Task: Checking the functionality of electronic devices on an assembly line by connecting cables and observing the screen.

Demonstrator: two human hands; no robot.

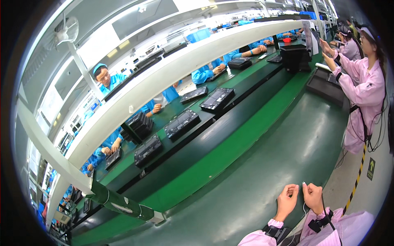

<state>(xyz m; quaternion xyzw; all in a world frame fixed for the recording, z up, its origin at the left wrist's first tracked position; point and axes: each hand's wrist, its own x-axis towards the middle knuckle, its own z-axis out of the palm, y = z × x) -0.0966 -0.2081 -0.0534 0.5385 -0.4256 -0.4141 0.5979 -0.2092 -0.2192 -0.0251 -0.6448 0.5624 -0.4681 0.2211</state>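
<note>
My left hand (287,200) and my right hand (313,197) are held close together, a small gap apart, above the near edge of the dark green worktop (242,192) at the lower right. The left fingers are curled into a pinch, and whatever they may hold is hidden. My right hand is closed too, with a small pale tip showing at its thumb and forefinger, too small to name. A thin white cord (304,211) hangs below the right hand. Black straps circle both wrists, over pink sleeves, and a dark cable runs along the right wrist.
Beyond the worktop, a conveyor line carries several black flat electronic units (182,124). A white beam (184,57) crosses overhead. Co-workers in blue sit opposite. At right, a person in pink (365,78) stands by a black tray (326,87). Yellow-black floor tape (356,180) lies right.
</note>
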